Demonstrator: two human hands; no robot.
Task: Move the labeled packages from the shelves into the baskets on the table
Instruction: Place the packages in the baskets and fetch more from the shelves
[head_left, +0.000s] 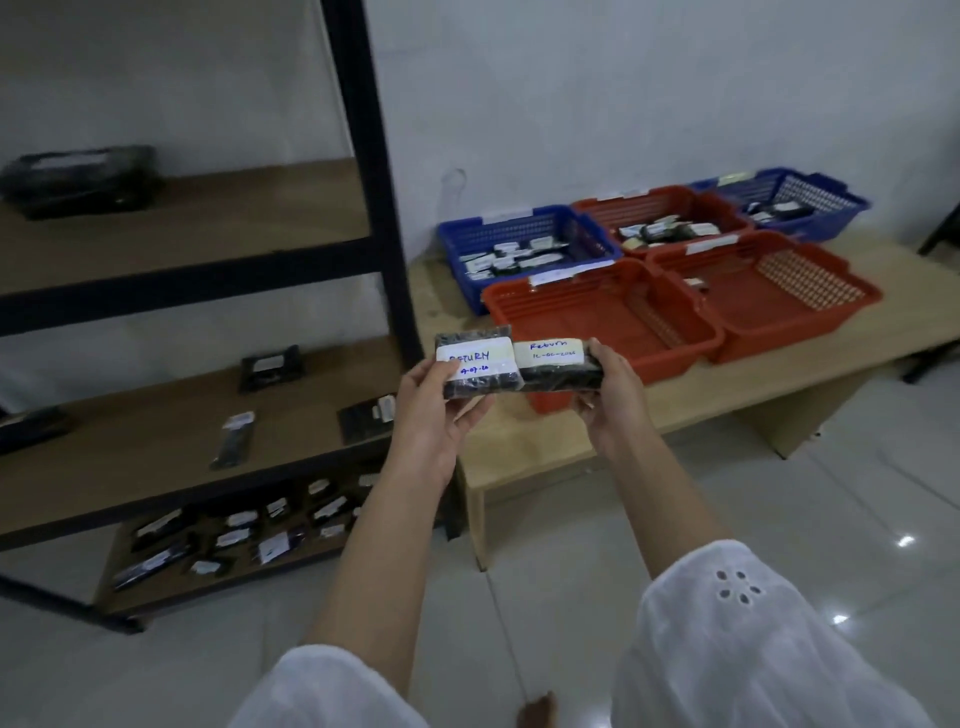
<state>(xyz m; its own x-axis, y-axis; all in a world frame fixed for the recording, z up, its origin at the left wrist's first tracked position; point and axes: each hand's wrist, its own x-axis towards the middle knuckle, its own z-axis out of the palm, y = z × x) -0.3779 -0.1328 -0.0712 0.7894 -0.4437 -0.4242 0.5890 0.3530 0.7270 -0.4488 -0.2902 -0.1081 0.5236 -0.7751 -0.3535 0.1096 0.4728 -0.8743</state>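
My left hand (434, 410) grips a dark package (480, 382) with a white label reading "RETURN". Beside it, my right hand (613, 395) grips a second dark package (558, 371) whose label reads "Return". Both packages are held side by side in front of the near red basket (524, 312), which looks empty. A second red basket (831, 317) sits to its right. Behind them stand a blue basket (457, 244), a red basket (602, 208) and another blue basket (841, 200), all three holding labeled packages. More packages (234, 439) lie on the shelves at left.
The black-framed shelf unit (379, 197) stands left of the low wooden table (779, 384). Its bottom shelf holds several labeled packages (244, 525); a dark bag (78, 179) sits on the upper shelf. Glossy white floor tiles (571, 571) lie below my arms.
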